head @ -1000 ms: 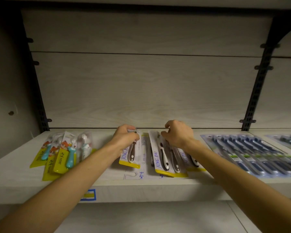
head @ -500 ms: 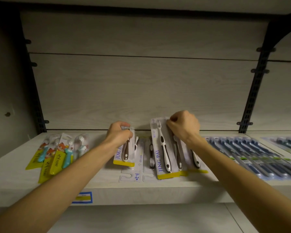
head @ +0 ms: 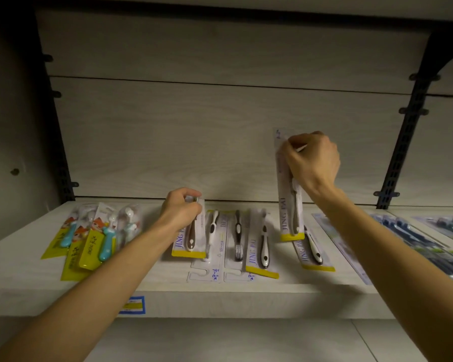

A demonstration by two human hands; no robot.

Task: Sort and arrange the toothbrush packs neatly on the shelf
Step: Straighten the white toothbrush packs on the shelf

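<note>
- One toothbrush pack (head: pixel 289 205) is pinched near its top by the right hand (head: pixel 311 160) and held upright, clear of the shelf (head: pixel 168 296).
- A second pack (head: pixel 190 239), lying flat on the shelf, is gripped at its far end by the left hand (head: pixel 179 210).
- Further packs (head: pixel 262 246) lie between them.

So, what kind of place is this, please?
Probably a shop aisle: carded toothbrush packs lie in rows on a shelf, a price label sits on its front edge, and slotted uprights carry it.

I see pale wood back wall (head: pixel 220 126), black slotted posts (head: pixel 406 131) at both sides, dim light, shadowed corners.
</note>
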